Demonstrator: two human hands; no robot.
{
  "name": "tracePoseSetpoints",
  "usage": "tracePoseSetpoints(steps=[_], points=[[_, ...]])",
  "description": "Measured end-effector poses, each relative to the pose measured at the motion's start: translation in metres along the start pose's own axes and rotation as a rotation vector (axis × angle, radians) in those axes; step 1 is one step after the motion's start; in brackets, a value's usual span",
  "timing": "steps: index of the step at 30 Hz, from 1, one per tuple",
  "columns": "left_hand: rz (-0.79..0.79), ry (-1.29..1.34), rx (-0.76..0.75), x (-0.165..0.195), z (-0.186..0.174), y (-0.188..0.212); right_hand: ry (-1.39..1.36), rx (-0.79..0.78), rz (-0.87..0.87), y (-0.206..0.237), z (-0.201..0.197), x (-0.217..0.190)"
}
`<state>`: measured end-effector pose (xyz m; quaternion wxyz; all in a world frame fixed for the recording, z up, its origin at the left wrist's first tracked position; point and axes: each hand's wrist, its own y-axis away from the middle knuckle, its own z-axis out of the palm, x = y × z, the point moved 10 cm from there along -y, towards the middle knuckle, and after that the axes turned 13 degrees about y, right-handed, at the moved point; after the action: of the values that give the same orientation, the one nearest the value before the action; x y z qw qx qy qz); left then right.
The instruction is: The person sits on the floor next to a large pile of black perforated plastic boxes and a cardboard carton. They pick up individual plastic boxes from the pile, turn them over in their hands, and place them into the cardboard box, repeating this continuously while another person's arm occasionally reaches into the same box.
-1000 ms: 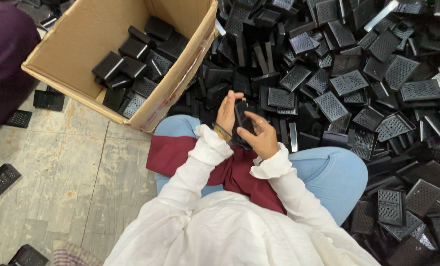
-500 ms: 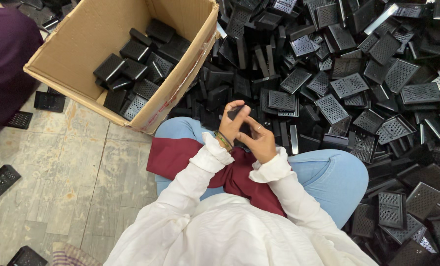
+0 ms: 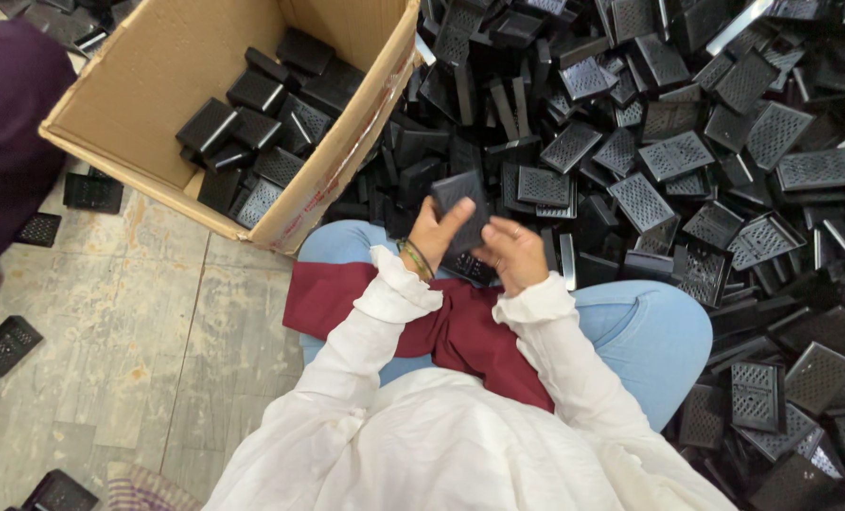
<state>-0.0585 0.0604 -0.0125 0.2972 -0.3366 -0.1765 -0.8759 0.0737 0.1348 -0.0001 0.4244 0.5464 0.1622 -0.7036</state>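
Note:
I sit on the floor in white sleeves, blue trousers and a dark red cloth over my lap. My left hand [image 3: 432, 235] grips a black rectangular plastic box part [image 3: 462, 203], thumb across its face. My right hand [image 3: 513, 254] touches the same part from the right side, fingers curled on its edge. Both hands are held above my knees, right at the near edge of a big heap of black perforated plastic parts [image 3: 687, 161].
An open cardboard box [image 3: 158, 85] with several black parts inside stands at upper left, tilted against the heap. A person in dark purple clothing [image 3: 6, 142] is at the far left. Loose black parts [image 3: 6, 345] lie on the grey tiled floor.
The black part has been turned in my hands from edge-on to showing its flat face, and my hands have lifted slightly toward the heap.

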Motion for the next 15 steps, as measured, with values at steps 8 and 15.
tracePoseSetpoints(steps=[8,15], points=[[0.263,-0.082,0.27,0.122,-0.05,-0.016,0.913,0.232,-0.367,-0.052,-0.016,-0.071],[0.253,0.781,0.309,0.21,-0.065,-0.05,1.408,0.608,-0.78,-0.136,-0.008,-0.156]])
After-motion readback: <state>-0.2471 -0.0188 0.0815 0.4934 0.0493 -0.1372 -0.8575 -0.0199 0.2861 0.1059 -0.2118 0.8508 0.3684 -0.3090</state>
